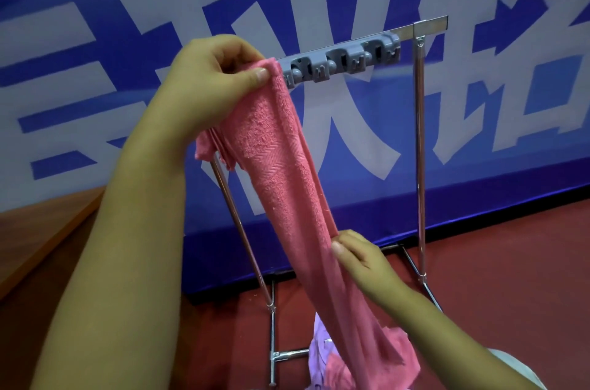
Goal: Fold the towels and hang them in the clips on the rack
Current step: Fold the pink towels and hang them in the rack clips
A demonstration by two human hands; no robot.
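Note:
A pink towel [281, 172] hangs long and narrow in front of a metal rack [419, 147]. My left hand [210, 80] pinches its folded top edge right at the left end of the grey clip bar [344, 59], hiding the leftmost clip. Lower down, my right hand [360, 258] pinches the towel's right edge about two thirds of the way down. The other clips along the bar hold nothing. The towel's bottom end trails down to the red floor.
A lilac towel [319, 354] lies bunched on the red floor [510, 262] by the rack's foot [281, 356], partly under the pink one. A blue banner [479, 102] with white characters stands close behind the rack. A wooden board edge [41, 230] is at left.

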